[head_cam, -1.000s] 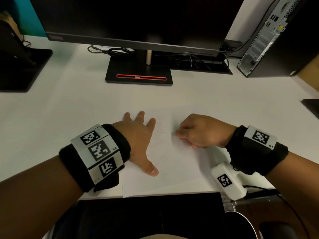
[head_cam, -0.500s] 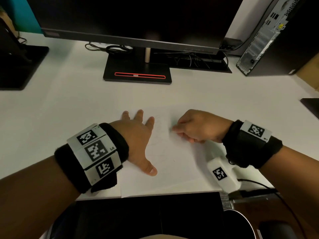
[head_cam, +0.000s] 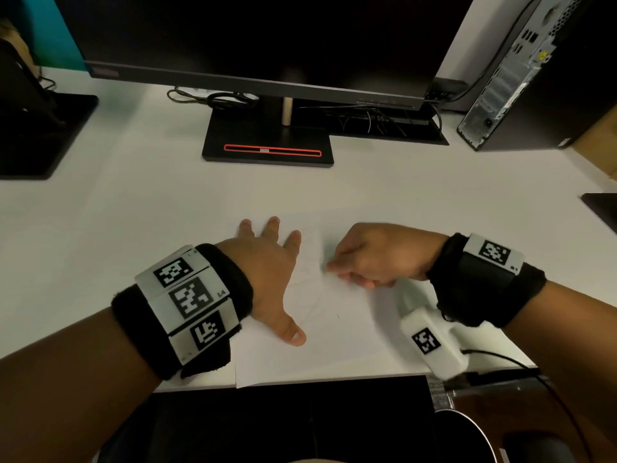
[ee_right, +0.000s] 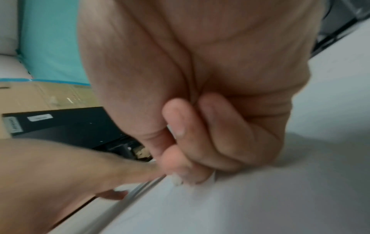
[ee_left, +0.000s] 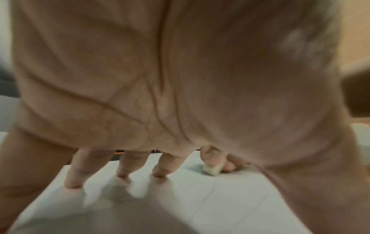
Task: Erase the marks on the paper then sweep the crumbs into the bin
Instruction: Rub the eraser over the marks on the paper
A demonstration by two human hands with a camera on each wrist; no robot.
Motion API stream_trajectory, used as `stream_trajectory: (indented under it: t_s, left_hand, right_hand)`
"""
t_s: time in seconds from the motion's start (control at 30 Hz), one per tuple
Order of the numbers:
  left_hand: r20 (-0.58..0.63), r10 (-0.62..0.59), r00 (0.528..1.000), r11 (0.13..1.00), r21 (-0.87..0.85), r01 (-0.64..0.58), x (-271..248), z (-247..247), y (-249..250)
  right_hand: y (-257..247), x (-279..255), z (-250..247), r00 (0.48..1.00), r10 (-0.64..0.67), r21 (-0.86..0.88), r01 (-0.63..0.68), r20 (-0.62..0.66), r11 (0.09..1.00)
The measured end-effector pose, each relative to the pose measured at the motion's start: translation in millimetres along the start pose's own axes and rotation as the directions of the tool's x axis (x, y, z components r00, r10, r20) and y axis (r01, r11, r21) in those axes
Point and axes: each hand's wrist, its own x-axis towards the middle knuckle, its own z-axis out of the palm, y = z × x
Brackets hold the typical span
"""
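Hardly anything has shifted since a second ago: the right hand (head_cam: 377, 255) has edged a touch toward 9 o'clock along the sheet, while the left hand (head_cam: 267, 272) has kept its place. That left hand lies flat with fingers spread and thumb splayed toward 6 o'clock, its fingertips (ee_left: 122, 174) pressing the white sheet of paper (head_cam: 334, 345) onto the white desk (head_cam: 133, 212). At 3 o'clock from it, the right hand is curled, thumb and fingers pinching a small pale rounded eraser (ee_left: 210, 170) whose lower end touches the paper; the right wrist view shows the same pinch, blurred. Faint pencil marks (head_cam: 310, 295) run over the sheet between the two hands. The paper's near edge reaches the front edge of the desk at 6 o'clock. At 12 o'clock stands a black monitor base with a red slot (head_cam: 267, 148). At 5 o'clock, below the desk edge, the curved metal rim of a round bin (head_cam: 474, 426) shows.
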Motion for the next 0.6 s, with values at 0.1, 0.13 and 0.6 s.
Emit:
stream_trajectory:
  t_s: [0.1, 0.13, 0.6]
  left_hand:
    - [0.001, 0.003, 1.0, 1.0, -0.008, -0.003, -1, 0, 0]
    - [0.001, 0.002, 1.0, 1.0, -0.009, -0.002, -1, 0, 0]
    - [0.009, -0.001, 1.0, 1.0, -0.004, 0.001, -2, -2, 2]
  right_hand:
    - [2, 6, -8, 0.993, 0.015, 0.023, -0.013, -0.116, 1.0]
    - [1, 6, -5, 0.996, 0.006, 0.015, -0.004, -0.083, 1.0]
    - [-2, 16, -13, 0.996, 0.009, 0.038, -0.006, -0.089, 0.999]
